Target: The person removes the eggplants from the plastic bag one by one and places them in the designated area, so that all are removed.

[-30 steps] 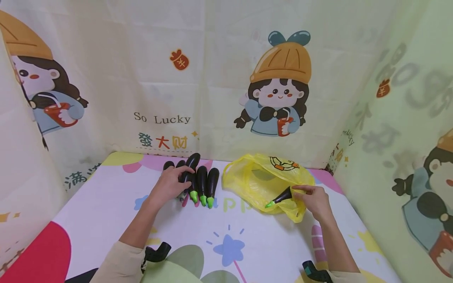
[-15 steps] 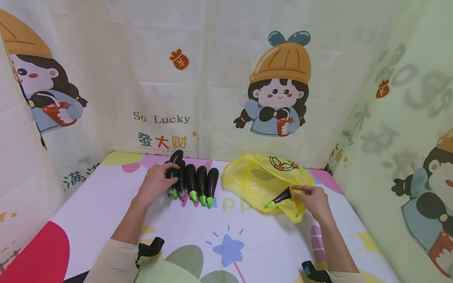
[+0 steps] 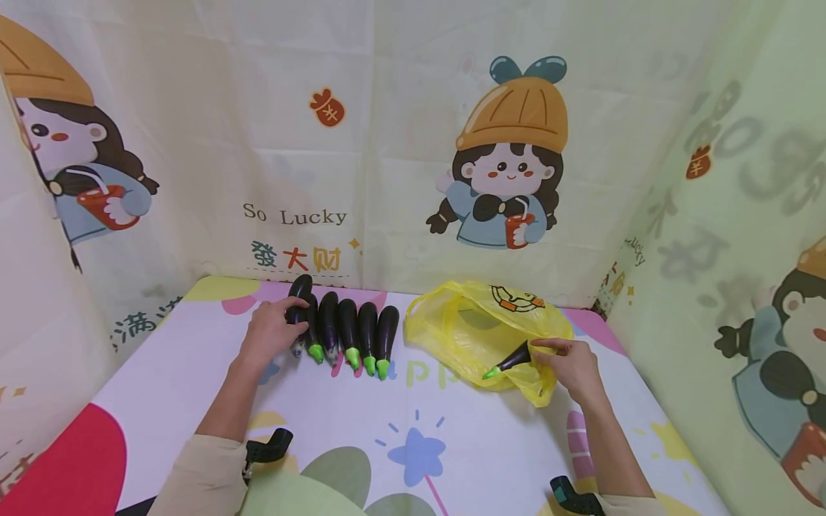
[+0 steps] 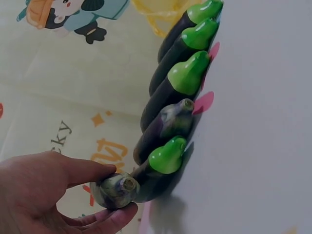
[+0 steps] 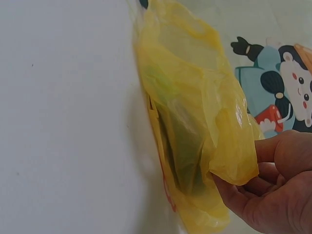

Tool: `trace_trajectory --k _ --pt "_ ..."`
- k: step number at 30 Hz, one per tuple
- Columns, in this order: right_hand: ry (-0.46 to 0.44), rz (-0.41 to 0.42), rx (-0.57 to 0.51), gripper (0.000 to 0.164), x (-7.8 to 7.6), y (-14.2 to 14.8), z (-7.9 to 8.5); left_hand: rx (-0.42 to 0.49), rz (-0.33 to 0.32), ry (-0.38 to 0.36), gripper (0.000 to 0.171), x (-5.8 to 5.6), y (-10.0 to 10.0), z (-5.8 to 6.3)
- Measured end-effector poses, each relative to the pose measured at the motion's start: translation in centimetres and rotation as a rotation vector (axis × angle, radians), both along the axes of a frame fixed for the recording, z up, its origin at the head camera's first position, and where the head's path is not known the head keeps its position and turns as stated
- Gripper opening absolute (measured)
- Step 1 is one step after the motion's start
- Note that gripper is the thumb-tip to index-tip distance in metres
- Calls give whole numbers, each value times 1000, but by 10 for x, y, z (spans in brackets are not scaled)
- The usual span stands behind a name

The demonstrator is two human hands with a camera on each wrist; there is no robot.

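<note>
My left hand (image 3: 274, 330) holds a dark eggplant (image 3: 300, 290) between thumb and fingers at the left end of a row of eggplants (image 3: 349, 326). In the left wrist view, the held eggplant's mottled grey-purple cap (image 4: 118, 190) faces the camera. Most caps in the row are bright green; one is mottled. My right hand (image 3: 574, 365) pinches the rim of a yellow plastic bag (image 3: 445, 326), whose mouth gapes toward the row. Inside that bag lies another eggplant (image 3: 515, 356), green cap toward the opening; it shows dimly through the plastic in the right wrist view.
A white tablecloth (image 3: 490, 444) with coloured prints covers the table. Behind it hangs a cream cloth (image 3: 400, 179) with cartoon figures, and similar cloths close off the left and right sides. The bag stands close to the back cloth.
My left hand has moved left along the row with the eggplant it holds, uncovering more of the row. My right hand and the bag have stayed in place.
</note>
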State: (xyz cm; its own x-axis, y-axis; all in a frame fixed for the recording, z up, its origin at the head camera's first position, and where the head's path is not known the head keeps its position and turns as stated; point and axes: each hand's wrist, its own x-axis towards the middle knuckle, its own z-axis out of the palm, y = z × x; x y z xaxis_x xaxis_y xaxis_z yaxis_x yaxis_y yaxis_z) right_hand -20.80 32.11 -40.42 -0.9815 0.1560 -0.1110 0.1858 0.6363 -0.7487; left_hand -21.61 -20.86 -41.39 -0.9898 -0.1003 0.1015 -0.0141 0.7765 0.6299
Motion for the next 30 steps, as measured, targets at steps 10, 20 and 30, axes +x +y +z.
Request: trace_trajectory --k 10,20,30 --pt "4 1 4 33 -2 0 -1 16 59 -51 42 -1 -6 -4" --pt "-2 -9 9 33 -1 0 -4 -13 91 -97 44 -6 -11 -15" --pt "9 -6 21 32 -1 1 -4 -45 82 -82 44 -9 -13 -22"
